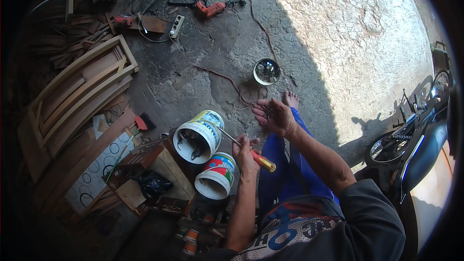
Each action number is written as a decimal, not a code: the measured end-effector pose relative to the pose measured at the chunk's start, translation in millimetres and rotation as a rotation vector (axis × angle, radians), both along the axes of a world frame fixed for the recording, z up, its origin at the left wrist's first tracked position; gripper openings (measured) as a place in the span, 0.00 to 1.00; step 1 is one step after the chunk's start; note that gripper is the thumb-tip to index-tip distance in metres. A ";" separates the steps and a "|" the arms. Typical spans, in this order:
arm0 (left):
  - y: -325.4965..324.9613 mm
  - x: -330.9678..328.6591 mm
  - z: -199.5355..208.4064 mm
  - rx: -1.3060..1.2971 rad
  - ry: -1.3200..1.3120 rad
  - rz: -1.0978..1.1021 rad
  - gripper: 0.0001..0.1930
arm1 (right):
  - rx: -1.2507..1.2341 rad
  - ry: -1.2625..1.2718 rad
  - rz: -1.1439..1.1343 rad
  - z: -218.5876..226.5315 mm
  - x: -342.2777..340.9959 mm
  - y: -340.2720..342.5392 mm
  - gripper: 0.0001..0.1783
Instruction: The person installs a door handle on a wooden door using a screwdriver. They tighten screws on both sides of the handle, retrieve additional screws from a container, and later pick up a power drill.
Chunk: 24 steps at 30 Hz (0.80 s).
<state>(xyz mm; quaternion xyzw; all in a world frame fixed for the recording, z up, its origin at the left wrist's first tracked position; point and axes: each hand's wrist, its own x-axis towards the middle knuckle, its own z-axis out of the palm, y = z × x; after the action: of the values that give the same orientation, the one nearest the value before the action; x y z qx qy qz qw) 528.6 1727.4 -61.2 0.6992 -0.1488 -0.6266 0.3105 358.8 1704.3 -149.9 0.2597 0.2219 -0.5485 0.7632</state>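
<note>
My left hand [246,154] is closed around a screwdriver [263,160] with a yellow and red handle. The metal shaft points up and left, toward the rim of a large white bucket [195,137]. My right hand [274,117] is turned palm up, its fingers loosely curled. Several small dark pieces, perhaps screws, lie in that palm; they are too small to tell surely. Beyond the right hand, a round tin [267,71] with small metal bits inside stands on the floor. A smaller white bucket [215,180] with a red and blue label sits beside my left forearm.
An orange power drill [210,8], a power strip [177,26] and cables lie on the rough concrete floor. Curved wooden frames [87,94] and scrap wood are at the left. A red-headed brush [141,122] rests near a wooden box [166,176]. A motorcycle [415,150] stands at the right.
</note>
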 end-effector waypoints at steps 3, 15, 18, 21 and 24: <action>36.9 20.6 -30.4 0.098 -0.064 0.047 0.08 | -0.047 0.075 0.024 -79.6 -1.0 8.2 0.22; 156.3 73.6 -150.3 0.364 -0.096 0.172 0.10 | 0.324 0.600 0.136 -383.7 -7.4 8.6 0.13; 170.1 61.2 -175.6 0.456 0.030 0.118 0.10 | 0.155 0.555 0.094 -456.3 -31.6 16.4 0.15; 190.7 55.6 -193.4 0.520 -0.010 0.066 0.10 | 0.254 0.699 0.150 -450.4 15.8 -18.8 0.18; 172.3 45.9 -190.6 0.515 -0.030 -0.033 0.10 | 0.261 0.708 0.164 -489.3 8.0 -11.9 0.22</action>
<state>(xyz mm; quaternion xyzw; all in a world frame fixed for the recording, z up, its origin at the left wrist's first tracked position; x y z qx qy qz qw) 574.4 1899.7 -251.8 0.7620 -0.0003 -0.6382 0.1099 366.9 1692.4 -639.2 0.1306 0.5597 -0.5084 0.6412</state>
